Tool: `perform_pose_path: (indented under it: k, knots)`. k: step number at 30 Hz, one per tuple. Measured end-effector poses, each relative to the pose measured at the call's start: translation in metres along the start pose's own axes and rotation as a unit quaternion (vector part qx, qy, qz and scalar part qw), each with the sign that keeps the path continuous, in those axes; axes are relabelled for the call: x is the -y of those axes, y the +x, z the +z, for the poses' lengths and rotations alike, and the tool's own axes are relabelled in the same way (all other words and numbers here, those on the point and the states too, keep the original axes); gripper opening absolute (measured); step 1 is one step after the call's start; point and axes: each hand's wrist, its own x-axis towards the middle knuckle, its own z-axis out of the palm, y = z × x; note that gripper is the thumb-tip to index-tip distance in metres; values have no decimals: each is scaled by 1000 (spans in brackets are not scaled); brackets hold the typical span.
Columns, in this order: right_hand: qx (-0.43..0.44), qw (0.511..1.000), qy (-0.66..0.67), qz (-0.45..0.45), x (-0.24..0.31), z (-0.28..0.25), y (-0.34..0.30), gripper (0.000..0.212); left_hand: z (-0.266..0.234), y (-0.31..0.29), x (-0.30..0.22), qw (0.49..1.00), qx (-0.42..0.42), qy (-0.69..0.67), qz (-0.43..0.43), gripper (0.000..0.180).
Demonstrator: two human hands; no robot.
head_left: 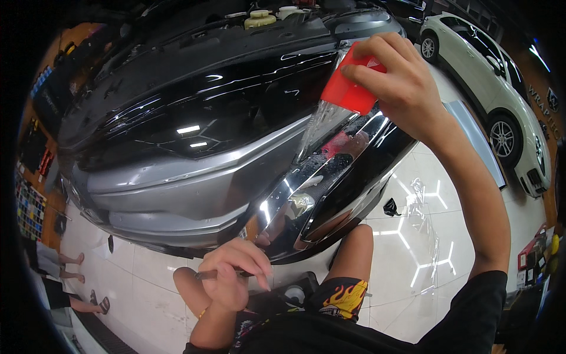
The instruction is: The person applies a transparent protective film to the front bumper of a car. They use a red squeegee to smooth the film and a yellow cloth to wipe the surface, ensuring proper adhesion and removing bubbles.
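The person's two bare hands are well apart. The right hand, at the far right of the work, has its thumb and fingers clamped on a flat, red, card-shaped squeegee. The squeegee stands tilted over the right front corner of a glossy black car, at the far end of a smooth, shiny dark panel speckled with droplets. Whether its hidden edge presses on that panel cannot be told. A transparent, streaked strip runs from below the squeegee toward the near left.

The left hand, nearer and to the left, is curled around a thin, dark, stick-like object, too small to identify, just beside the car's near end.

Left of the droplet-speckled panel, silver-grey front bodywork curves across the car; far behind it sits a pale yellow cap. The person's bare knees, in dark shorts with a yellow flame print, are near the car.

On the glossy white tiled floor to the right lie crumpled clear film and a small black scrap. A white car stands far right. At the left, another person's sandalled foot shows.
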Motion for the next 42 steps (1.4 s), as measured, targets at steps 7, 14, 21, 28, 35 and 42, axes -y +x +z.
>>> perform_pose_path:
  k: [7, 14, 21, 28, 35, 42]
  knots:
    - [2, 997, -35, -68, -27, -10, 11, 44, 1, 4, -2, 1000, 7, 0, 6, 55]
    - [67, 989, 120, 54, -1, -28, 28, 31, 0, 7, 3, 999, 8, -43, 9, 54]
    - [244, 967, 66, -24, -1, -42, 71, 35, -3, 5, 6, 998, 13, -66, 8, 53]
    - [201, 974, -66, -80, 7, -24, 55, 40, -5, 4, 5, 997, 18, -73, 13, 53]
    - [179, 980, -52, -66, -10, -34, 44, 46, -10, 6, 8, 995, 40, -94, 14, 53]
    - [167, 984, -43, -53, -5, -30, 42, 48, -8, 7, 9, 994, 53, -93, 10, 53]
